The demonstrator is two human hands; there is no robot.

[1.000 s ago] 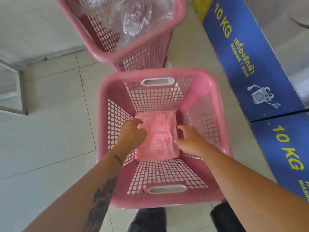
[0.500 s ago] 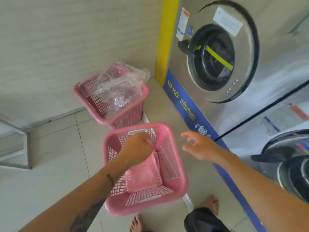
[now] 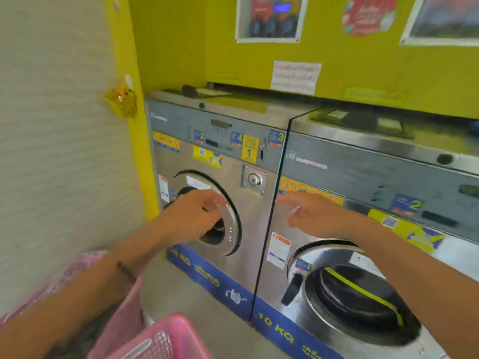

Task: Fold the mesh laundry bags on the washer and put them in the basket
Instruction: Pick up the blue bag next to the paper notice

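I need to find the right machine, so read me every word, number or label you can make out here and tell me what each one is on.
"10 KG": blue strip along the right washer's base.
"2", "4", "3", "1": stickers on the left washer's panel.
"2": blue sticker on the right washer.
Wall posters, the white notice, brand names and Thai lettering: too blurred.

- on the blue band along the foot of the right steel washer (image 3: 375, 229) we read "10 kg" (image 3: 276, 328) in yellow.
- the left steel washer (image 3: 220, 151) carries stickers numbered "2" (image 3: 199, 137), "4" (image 3: 236, 139), "3" (image 3: 276, 138) and a yellow "1" (image 3: 249, 151).
- we read a "2" (image 3: 408, 205) on the right washer's blue sticker.
- the white paper notice (image 3: 295, 76) is too blurred for us.
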